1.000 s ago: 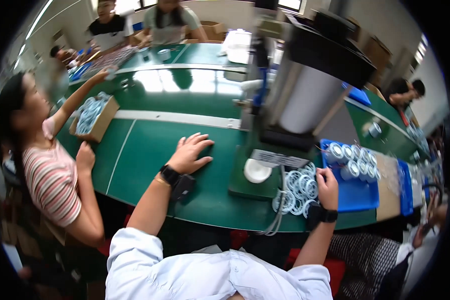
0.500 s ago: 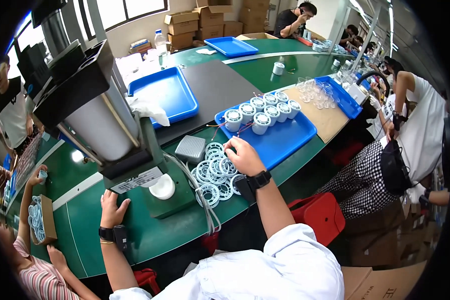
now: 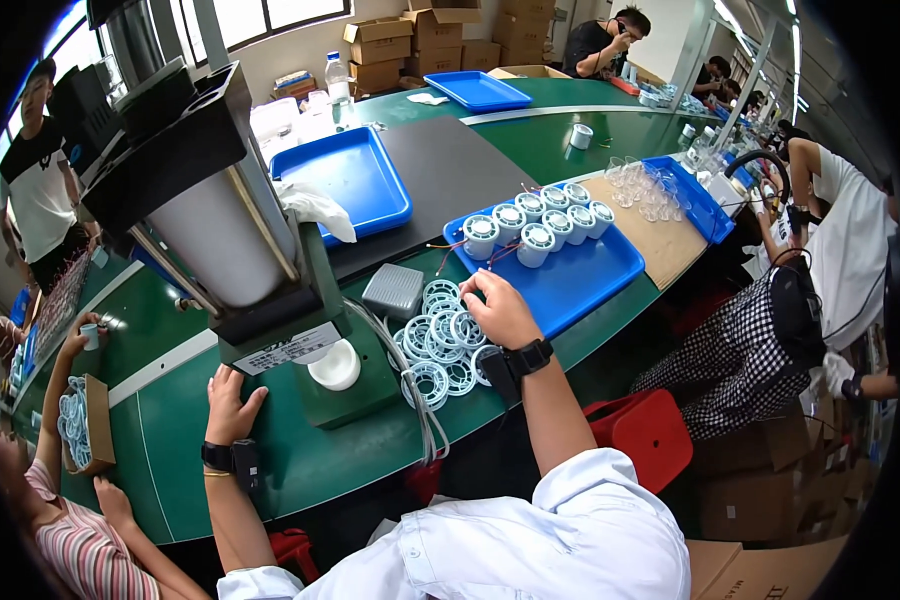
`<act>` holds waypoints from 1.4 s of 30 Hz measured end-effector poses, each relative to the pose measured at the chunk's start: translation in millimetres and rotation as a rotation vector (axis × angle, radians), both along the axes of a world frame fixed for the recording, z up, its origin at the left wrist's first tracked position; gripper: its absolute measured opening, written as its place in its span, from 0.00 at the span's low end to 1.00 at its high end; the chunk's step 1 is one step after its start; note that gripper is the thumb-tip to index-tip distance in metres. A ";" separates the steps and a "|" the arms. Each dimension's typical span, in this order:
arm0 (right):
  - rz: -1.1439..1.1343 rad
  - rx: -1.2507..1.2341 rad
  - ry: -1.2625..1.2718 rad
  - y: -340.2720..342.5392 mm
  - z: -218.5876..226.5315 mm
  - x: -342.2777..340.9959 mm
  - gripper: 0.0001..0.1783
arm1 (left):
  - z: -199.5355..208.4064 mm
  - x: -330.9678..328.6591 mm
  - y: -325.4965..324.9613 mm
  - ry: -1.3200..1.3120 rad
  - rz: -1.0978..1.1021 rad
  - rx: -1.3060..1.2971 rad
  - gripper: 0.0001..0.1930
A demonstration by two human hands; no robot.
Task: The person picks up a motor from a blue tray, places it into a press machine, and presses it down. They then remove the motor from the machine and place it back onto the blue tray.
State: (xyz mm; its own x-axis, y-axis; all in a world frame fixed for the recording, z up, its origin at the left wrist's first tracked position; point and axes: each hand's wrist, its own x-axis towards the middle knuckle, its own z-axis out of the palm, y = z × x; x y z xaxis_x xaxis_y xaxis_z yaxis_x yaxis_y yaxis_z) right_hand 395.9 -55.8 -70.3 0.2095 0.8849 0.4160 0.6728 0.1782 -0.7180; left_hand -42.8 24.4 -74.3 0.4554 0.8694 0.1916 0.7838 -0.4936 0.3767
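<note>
My left hand [image 3: 232,405] lies on the green table beside the base of a press [image 3: 342,385], fingers stretched out and holding nothing. A round white holder [image 3: 334,365] sits on that base, under the press head. My right hand [image 3: 502,310] is at the edge of a pile of pale blue plastic rings [image 3: 432,338], fingers bent inward; whether a ring is in them is hidden. Just beyond it, a blue tray [image 3: 595,275] carries several white cylindrical housings [image 3: 536,243] with thin wires. A grey ribbed pedal-like box [image 3: 394,290] stands against the rings.
Grey cables [image 3: 425,415] run down past the press base. Another blue tray [image 3: 350,185] lies behind the press, a white cloth at its edge. Clear cups [image 3: 650,190] stand on cardboard at right. A co-worker's hand [image 3: 82,335] and a box of rings [image 3: 88,425] are at left.
The whole view has shifted slightly, so the table things sit a little farther right. Both my hands keep their places on the table. The co-worker at right has bent lower.
</note>
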 end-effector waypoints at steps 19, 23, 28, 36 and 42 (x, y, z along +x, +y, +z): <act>-0.004 -0.003 -0.008 -0.6 3.5 0.3 0.06 | -2.0 0.3 -3.9 0.067 -0.003 0.093 0.25; 0.014 -0.001 0.037 3.0 0.7 -1.4 0.06 | -6.5 -7.2 -0.2 0.078 0.027 0.036 0.26; 0.036 -0.031 -0.040 0.3 -4.0 8.7 0.05 | 3.1 5.6 -2.2 0.058 0.014 -0.015 0.27; 0.052 -0.111 0.090 1.2 3.3 -2.4 0.04 | 7.9 1.5 -11.1 0.036 0.085 -0.045 0.27; 0.059 -0.131 0.086 -3.1 9.2 -5.2 0.05 | 9.3 2.6 -13.0 0.021 0.077 -0.087 0.27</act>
